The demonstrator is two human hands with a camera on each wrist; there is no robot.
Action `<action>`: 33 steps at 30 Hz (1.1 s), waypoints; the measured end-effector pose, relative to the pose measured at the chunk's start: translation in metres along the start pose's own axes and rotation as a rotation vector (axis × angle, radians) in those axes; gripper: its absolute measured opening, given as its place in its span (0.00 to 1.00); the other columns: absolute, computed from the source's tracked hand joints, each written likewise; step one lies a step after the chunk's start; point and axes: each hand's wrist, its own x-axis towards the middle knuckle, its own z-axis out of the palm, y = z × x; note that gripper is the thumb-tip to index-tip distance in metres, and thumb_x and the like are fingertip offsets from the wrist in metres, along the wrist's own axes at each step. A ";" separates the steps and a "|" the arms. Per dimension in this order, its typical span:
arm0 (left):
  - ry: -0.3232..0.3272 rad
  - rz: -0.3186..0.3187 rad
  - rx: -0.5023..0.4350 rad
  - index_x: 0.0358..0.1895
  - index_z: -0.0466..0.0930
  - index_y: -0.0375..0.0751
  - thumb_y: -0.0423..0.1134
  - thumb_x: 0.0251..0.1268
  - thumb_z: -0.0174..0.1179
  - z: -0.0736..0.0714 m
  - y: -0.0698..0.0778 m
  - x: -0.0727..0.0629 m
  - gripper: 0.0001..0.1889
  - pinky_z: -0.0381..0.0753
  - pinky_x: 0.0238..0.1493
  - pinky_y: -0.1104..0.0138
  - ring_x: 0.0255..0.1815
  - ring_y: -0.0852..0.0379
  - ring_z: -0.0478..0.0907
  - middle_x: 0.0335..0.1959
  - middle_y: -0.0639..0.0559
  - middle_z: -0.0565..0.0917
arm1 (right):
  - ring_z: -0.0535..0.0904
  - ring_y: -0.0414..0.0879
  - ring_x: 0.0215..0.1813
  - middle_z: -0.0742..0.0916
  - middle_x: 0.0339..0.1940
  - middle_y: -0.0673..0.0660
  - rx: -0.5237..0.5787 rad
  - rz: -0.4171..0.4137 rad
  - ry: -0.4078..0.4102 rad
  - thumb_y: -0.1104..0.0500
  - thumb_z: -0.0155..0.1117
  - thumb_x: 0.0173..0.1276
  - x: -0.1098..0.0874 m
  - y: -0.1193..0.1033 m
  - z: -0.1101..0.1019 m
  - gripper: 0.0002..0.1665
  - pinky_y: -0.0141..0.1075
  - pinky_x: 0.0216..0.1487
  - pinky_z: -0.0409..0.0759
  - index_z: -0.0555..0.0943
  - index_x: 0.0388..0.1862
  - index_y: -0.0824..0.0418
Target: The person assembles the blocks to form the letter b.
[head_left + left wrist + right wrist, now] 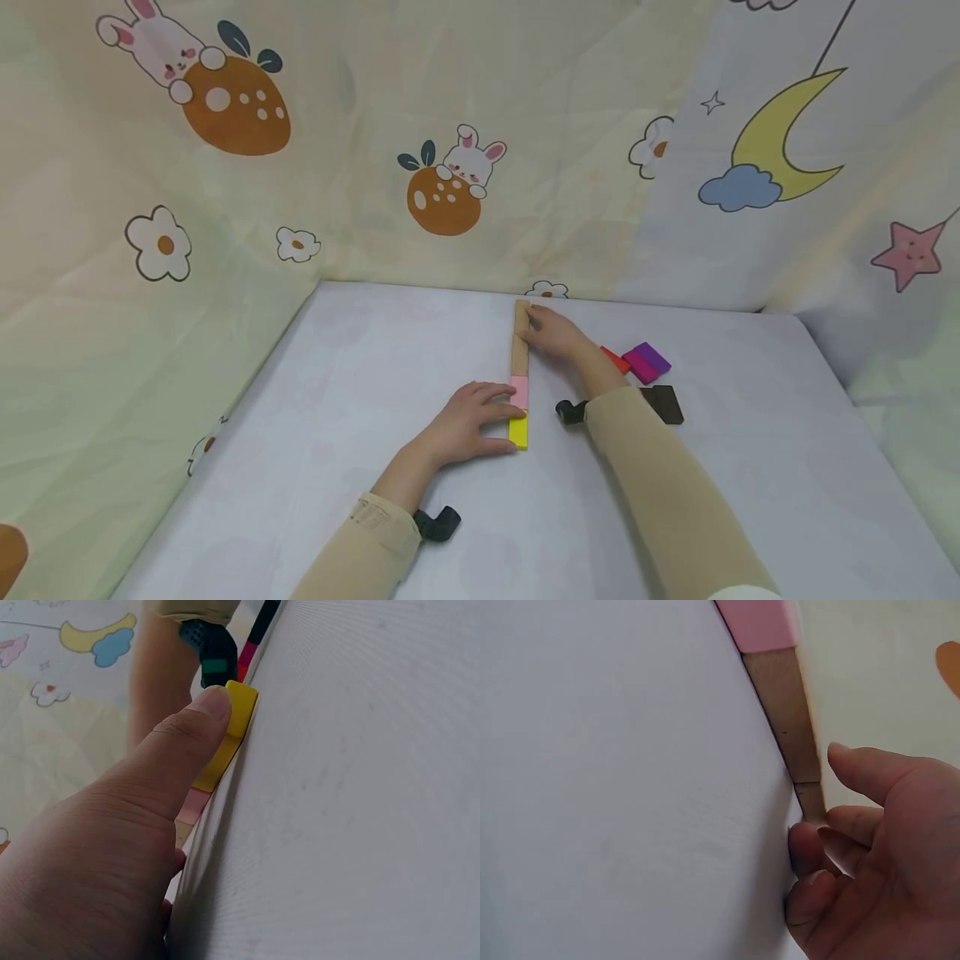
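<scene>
A straight row of small blocks lies on the white table: a yellow block (518,432) nearest, then a pink block (519,385), then two plain wooden blocks (520,357). My left hand (467,423) spreads along the near part from the left. Its thumb touches the near end of the yellow block, seen close in the left wrist view, and its fingertips rest by the pink and yellow blocks. At the far end, my right hand (558,335) touches the last wooden block with its index finger. Its thumb is apart from the wood in the right wrist view.
Right of the right forearm lie a red block (615,359), magenta block (640,367), purple block (653,357) and dark block (667,404), partly behind the sleeve. Printed cloth (360,150) hangs around the table's back and sides.
</scene>
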 end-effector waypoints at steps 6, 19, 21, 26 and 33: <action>0.017 0.013 0.007 0.63 0.76 0.71 0.66 0.58 0.64 0.000 0.000 0.000 0.27 0.57 0.77 0.53 0.73 0.55 0.63 0.72 0.61 0.69 | 0.56 0.60 0.80 0.64 0.79 0.62 0.029 0.026 0.001 0.45 0.53 0.75 -0.025 0.000 -0.001 0.39 0.55 0.79 0.54 0.60 0.78 0.62; 0.009 0.005 -0.007 0.63 0.76 0.71 0.66 0.58 0.63 -0.003 0.002 -0.003 0.28 0.58 0.77 0.53 0.73 0.55 0.63 0.72 0.61 0.69 | 0.80 0.51 0.48 0.75 0.71 0.55 0.171 0.047 0.027 0.44 0.59 0.72 -0.102 0.012 0.001 0.30 0.38 0.41 0.86 0.71 0.71 0.46; 0.005 0.000 -0.008 0.63 0.76 0.71 0.66 0.58 0.63 -0.003 0.002 -0.003 0.28 0.58 0.77 0.53 0.73 0.55 0.63 0.72 0.61 0.69 | 0.80 0.49 0.41 0.77 0.67 0.55 0.197 0.055 0.045 0.46 0.60 0.72 -0.113 0.016 0.002 0.27 0.35 0.36 0.84 0.73 0.69 0.46; 0.006 0.003 -0.005 0.63 0.76 0.71 0.66 0.58 0.64 -0.002 0.002 -0.001 0.28 0.57 0.77 0.54 0.73 0.56 0.63 0.72 0.61 0.69 | 0.78 0.49 0.39 0.80 0.62 0.56 0.186 0.027 0.173 0.52 0.59 0.73 -0.132 0.028 0.003 0.22 0.39 0.36 0.83 0.77 0.64 0.51; -0.002 -0.005 -0.012 0.64 0.75 0.71 0.66 0.58 0.64 0.000 0.001 0.000 0.28 0.57 0.77 0.55 0.74 0.56 0.62 0.72 0.62 0.68 | 0.69 0.60 0.71 0.75 0.69 0.64 0.168 0.046 0.351 0.57 0.52 0.74 -0.136 0.041 0.002 0.23 0.56 0.72 0.68 0.74 0.65 0.61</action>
